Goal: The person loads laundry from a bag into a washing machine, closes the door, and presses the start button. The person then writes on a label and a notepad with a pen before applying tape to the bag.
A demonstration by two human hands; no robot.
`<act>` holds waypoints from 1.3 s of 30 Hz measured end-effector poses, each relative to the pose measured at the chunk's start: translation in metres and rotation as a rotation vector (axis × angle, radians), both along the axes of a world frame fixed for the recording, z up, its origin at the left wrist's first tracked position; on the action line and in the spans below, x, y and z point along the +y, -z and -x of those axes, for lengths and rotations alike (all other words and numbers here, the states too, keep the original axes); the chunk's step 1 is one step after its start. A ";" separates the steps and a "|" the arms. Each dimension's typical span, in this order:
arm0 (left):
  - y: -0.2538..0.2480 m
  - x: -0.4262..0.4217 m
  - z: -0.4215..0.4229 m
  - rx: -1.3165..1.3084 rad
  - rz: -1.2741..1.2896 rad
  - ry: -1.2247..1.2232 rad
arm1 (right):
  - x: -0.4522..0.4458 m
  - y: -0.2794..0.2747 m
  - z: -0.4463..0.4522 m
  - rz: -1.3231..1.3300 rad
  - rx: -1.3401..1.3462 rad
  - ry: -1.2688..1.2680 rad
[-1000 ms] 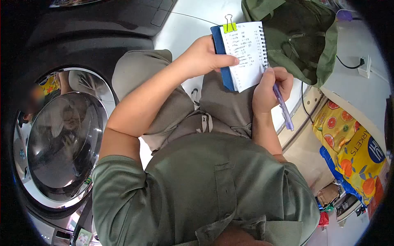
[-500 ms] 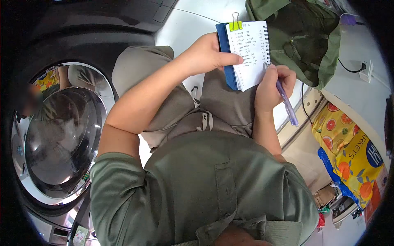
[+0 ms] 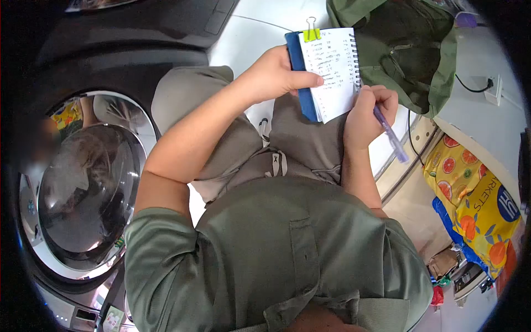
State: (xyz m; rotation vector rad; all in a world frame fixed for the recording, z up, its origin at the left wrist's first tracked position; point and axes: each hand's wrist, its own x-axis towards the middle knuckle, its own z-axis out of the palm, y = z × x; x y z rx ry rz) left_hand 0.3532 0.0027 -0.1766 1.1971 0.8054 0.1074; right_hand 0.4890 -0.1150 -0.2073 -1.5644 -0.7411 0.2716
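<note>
Left hand clamped on notebook, upper centre of frame, thumb pinning page, likely for steadiness; right hand closed round pen, tip near page's right edge; binder clip presumably securing pages.

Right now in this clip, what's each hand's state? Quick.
Left hand: closed, holding the notebook, thumb over the page.
Right hand: closed, holding the purple pen in a writing grip.

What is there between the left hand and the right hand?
The notebook, seen in the head view: the left hand grips it, the right hand holds the pen.
</note>
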 end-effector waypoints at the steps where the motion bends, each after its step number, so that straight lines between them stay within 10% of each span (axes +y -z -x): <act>1: 0.000 0.001 0.000 -0.004 -0.009 0.017 | 0.001 -0.006 -0.003 -0.101 0.332 0.001; 2: 0.002 0.001 0.001 0.020 -0.034 0.002 | 0.001 -0.012 -0.007 -0.209 0.663 0.004; 14: -0.038 -0.042 -0.125 0.036 -0.003 0.489 | -0.122 -0.019 -0.082 -0.066 1.040 -0.126; 17: -0.019 -0.040 -0.139 -0.100 -0.511 0.378 | -0.179 0.036 -0.111 -0.184 1.296 0.401; 21: -0.008 -0.001 -0.123 -0.037 -0.492 0.122 | -0.242 0.165 -0.191 -0.297 1.337 0.862; 27: 0.038 0.055 -0.059 0.199 -0.486 -0.016 | -0.257 0.273 -0.331 -0.560 1.226 0.931; 35: 0.078 0.060 -0.026 0.509 -0.573 -0.001 | -0.284 0.347 -0.420 0.192 1.060 1.161; 39: 0.061 0.063 -0.097 0.441 -1.296 0.376 | -0.256 0.307 -0.421 0.329 1.015 1.029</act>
